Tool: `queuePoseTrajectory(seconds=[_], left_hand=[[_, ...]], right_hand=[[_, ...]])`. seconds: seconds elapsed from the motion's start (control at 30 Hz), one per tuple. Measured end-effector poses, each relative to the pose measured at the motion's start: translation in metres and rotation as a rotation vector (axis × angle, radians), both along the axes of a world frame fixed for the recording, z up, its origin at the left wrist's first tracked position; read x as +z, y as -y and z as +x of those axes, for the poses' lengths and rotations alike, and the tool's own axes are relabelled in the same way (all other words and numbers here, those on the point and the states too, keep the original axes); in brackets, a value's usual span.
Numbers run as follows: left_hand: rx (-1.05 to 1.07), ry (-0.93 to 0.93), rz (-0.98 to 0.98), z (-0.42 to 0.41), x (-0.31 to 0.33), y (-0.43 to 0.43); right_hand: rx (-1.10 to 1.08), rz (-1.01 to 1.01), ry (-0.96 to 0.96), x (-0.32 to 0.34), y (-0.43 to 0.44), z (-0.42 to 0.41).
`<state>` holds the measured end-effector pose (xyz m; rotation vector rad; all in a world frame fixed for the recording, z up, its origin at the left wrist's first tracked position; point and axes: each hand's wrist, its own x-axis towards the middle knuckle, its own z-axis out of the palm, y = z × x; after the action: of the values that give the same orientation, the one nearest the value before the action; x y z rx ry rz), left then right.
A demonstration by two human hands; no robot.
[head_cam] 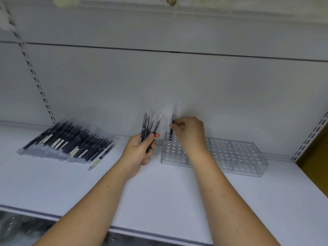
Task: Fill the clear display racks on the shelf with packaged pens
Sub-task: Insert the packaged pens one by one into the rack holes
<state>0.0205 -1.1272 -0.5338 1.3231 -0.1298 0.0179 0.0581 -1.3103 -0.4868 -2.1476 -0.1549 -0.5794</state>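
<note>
So around the work area: a loose pile of packaged pens (71, 141) lies fanned out on the white shelf (159, 196), at about 9 o'clock from the left hand (140, 153) and well apart from it. The pens are dark and sit in clear sleeves. Slotted uprights (35, 77) run up both sides of the plain back panel (159, 77).

The clear display racks (236, 153) sit at 3 o'clock from the left hand, pushed together against the back of the shelf, with their tops full of round holes. The right wrist crosses right over the near-left section, so a chunk of it is blocked from view.

The left hand is wrapped around a bunch of pens (148, 128), tips fanning toward 12 o'clock. The right hand (190, 132) pinches a single pen (171, 128) upright between thumb and fingertips. Its lower end is at the racks' far-left corner, but I can't tell if it's actually in a hole.

As for writing, the pens in the pile have small white labels (60, 143), way too blurry to read.
</note>
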Motion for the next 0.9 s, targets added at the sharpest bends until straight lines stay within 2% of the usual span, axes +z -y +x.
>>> queuePoseTrajectory(seconds=[0.2, 0.27, 0.4, 0.53, 0.67, 0.9], left_hand=[[0.005, -0.007, 0.007, -0.002, 0.001, 0.0], [0.006, -0.008, 0.01, -0.002, 0.001, 0.001], [0.013, 0.008, 0.036, -0.005, 0.003, 0.0], [0.022, 0.063, 0.06, -0.009, 0.007, 0.001], [0.021, 0.105, 0.092, -0.013, 0.01, 0.004], [-0.026, 0.127, 0.131, -0.015, 0.011, 0.003]], right_hand=[[-0.027, -0.061, -0.049, -0.003, 0.0, 0.003], [-0.018, -0.021, -0.052, -0.002, 0.003, -0.002], [-0.006, 0.108, 0.067, 0.001, 0.009, -0.022], [0.155, 0.234, 0.022, 0.002, 0.008, -0.039], [0.317, 0.242, -0.029, 0.004, -0.001, -0.049], [0.354, 0.178, -0.01, 0.004, -0.006, -0.052]])
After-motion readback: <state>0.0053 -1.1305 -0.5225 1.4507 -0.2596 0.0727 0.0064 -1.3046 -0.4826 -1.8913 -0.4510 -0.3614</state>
